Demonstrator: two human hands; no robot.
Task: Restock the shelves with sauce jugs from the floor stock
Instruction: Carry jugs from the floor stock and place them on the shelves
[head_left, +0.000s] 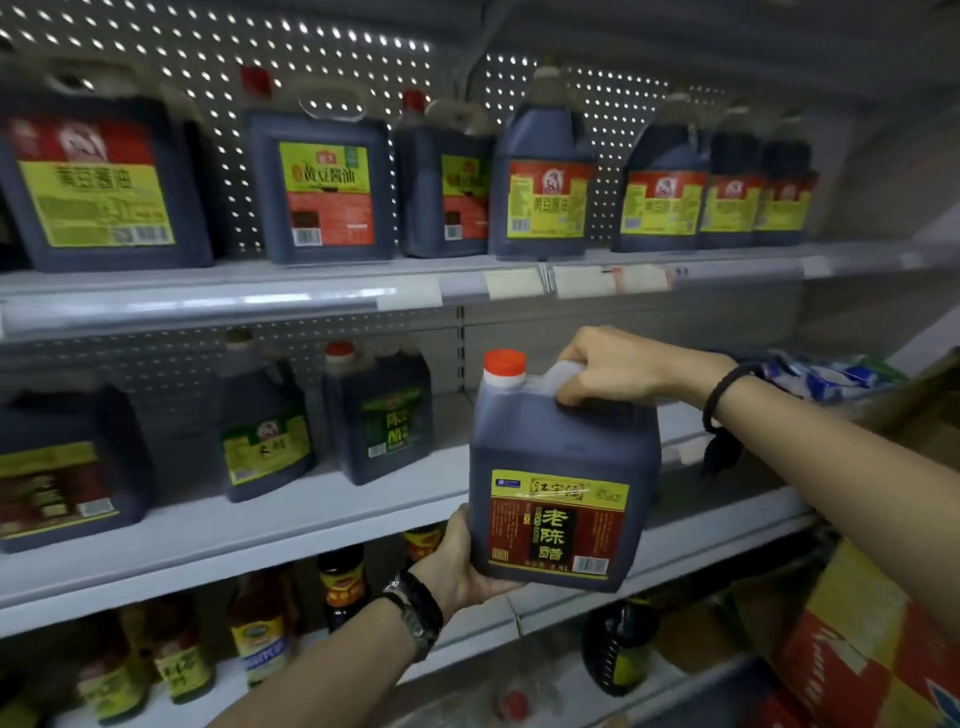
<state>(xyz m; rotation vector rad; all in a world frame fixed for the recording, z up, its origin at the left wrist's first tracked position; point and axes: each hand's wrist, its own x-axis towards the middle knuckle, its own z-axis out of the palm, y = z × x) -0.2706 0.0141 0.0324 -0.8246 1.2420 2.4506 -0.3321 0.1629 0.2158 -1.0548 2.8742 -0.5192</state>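
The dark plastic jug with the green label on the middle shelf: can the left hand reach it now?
Probably not yet: the left hand supports the bottom of the dark plastic orange-capped jug. Otherwise the path over the white shelf to the green-labelled jug looks free.

Dim, cool light. Bright dots glare through the pegboard (332, 78) above both hands. The jug (563, 467) between left hand (462, 561) and right hand (608, 369) is sharp, its label readable; bottles (265, 441) left of them are smeared. The shelf edge (208, 306) bows near the borders; deep shadow lies below.
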